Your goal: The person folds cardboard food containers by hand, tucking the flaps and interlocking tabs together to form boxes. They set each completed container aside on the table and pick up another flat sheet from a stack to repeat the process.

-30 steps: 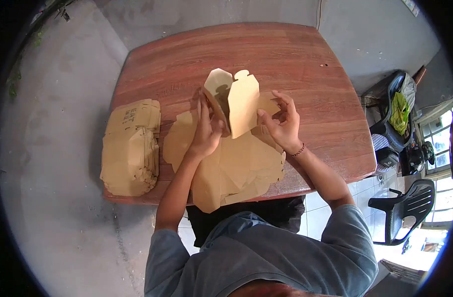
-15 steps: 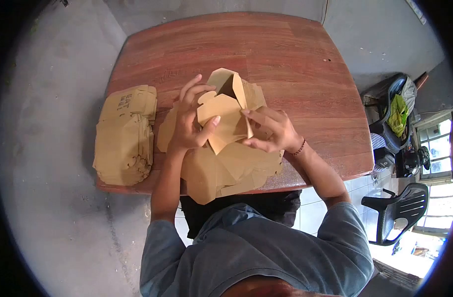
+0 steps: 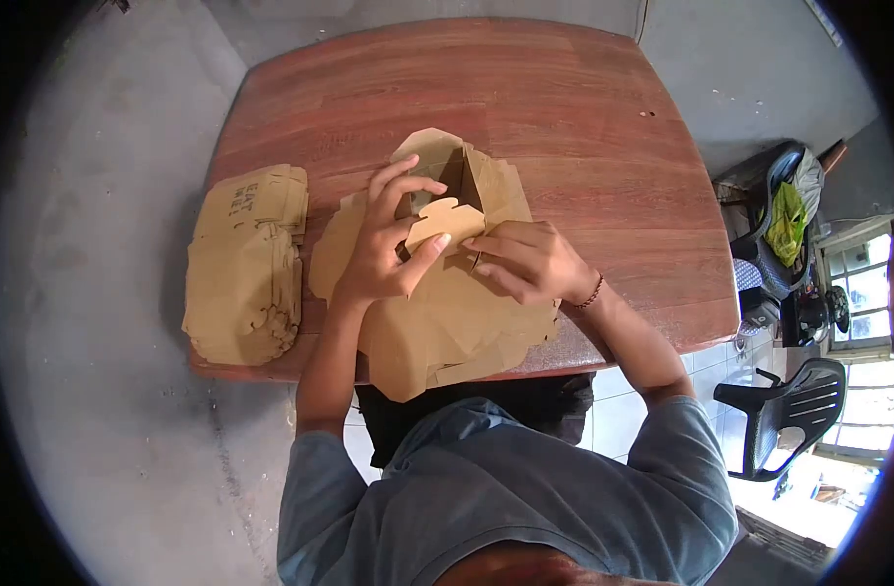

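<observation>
Between my hands is a partly folded brown cardboard box [image 3: 448, 227], its far panel raised and its inside in shadow. My left hand [image 3: 381, 244] grips the near notched flap, thumb on the outer face and fingers reaching over toward the inside. With the fingertips of my right hand [image 3: 532, 262] I pinch the box's near right corner. Beneath the box lie several flat cardboard blanks [image 3: 413, 337], spread over one another toward the table's front edge.
A thick stack of flat cardboard blanks [image 3: 242, 269], the top one with handwriting, stands at the left of the wooden table [image 3: 603, 127]. Right of the table are a black plastic chair [image 3: 789, 415] and another chair holding a yellow-green bag [image 3: 787, 225].
The near notched flap has been turned up more steeply and lies closer to the box's opening. My right fingers have moved slightly left and closer in at the corner.
</observation>
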### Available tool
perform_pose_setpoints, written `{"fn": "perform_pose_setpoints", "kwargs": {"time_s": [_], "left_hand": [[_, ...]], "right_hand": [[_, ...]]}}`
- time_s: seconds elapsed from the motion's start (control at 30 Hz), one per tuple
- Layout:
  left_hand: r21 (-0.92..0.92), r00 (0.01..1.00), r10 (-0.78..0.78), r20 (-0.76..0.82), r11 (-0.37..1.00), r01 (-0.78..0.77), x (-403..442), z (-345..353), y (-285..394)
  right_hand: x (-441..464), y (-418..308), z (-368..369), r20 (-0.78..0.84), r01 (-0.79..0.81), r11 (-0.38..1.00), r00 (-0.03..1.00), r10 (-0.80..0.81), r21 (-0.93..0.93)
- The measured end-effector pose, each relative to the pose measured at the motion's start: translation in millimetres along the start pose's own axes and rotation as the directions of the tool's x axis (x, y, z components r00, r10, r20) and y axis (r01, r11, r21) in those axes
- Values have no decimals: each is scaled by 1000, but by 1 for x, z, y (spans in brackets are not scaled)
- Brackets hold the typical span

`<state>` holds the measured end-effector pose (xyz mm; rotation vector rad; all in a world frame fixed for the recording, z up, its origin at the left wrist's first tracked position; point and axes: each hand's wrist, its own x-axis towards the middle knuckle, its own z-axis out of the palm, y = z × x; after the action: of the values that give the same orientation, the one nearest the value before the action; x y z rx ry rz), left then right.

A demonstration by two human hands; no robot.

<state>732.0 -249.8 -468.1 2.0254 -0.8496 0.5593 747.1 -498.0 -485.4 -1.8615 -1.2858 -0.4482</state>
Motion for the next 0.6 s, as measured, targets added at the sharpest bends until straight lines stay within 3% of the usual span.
{"fn": "perform_pose_setpoints", "kwargs": {"time_s": [0.07, 0.43, 0.5, 0.6], "left_hand": [[-10, 1000, -7, 0, 1000, 7, -2, 3, -2], [-15, 999, -35, 40, 999, 36, -1, 3, 4], [139, 996, -1, 88, 990, -12, -1, 3, 5], [159, 996, 9, 85, 987, -22, 0, 4, 5]], "right_hand": [[-2, 1, 1, 33, 11, 996, 999, -8, -84], [-6, -2, 11, -83, -39, 991, 996, 28, -132], [-8, 1, 12, -111, -47, 989, 993, 31, -141], [-12, 3, 10, -82, -118, 986, 991, 109, -115]]}}
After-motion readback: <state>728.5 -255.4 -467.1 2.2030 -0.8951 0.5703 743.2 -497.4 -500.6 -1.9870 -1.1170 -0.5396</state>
